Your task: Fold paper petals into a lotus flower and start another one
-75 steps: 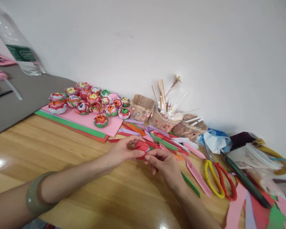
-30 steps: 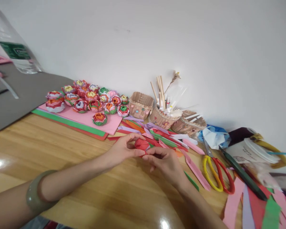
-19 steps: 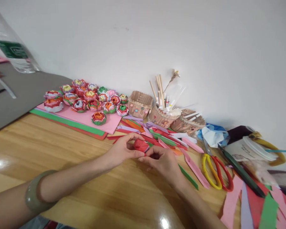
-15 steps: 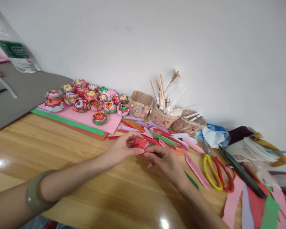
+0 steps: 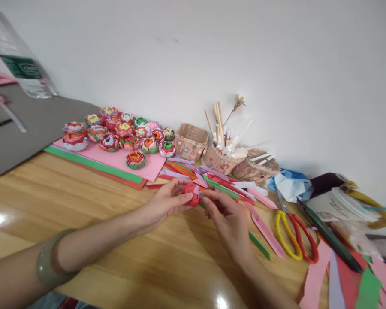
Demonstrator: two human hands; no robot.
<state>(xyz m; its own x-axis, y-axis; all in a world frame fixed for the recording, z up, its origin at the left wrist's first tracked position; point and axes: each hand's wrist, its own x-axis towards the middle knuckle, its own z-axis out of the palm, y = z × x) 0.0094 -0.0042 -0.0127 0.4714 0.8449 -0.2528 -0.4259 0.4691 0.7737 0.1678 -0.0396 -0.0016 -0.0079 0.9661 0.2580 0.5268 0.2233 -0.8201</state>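
Observation:
A small red paper flower (image 5: pixel 191 194) with a pale lilac middle is held above the wooden table (image 5: pixel 116 253). My left hand (image 5: pixel 170 198) grips it from the left, the thumb across its front. At its right side the fingertips of my right hand (image 5: pixel 223 214) are pinched against the petals; a bit of green shows just below them. Behind both hands lies a pile of folded paper strips (image 5: pixel 225 185) in red, pink, green, lilac and white. Finished paper flowers (image 5: pixel 135 159) in several colours sit to the left on pink paper (image 5: pixel 152 165).
Decorated baskets (image 5: pixel 189 143) stand along the wall, one with sticks. To the right are scissors (image 5: pixel 297 236), a dark green pen-like tool (image 5: pixel 331 236), a white tub (image 5: pixel 344 206) and flat paper strips (image 5: pixel 315 270). A plastic bottle (image 5: pixel 25 71) leans at far left.
The red flower has turned in my hands, showing more of its lilac middle. My left thumb now lies across its front, and my right fingers have shifted slightly right. The view has moved a little.

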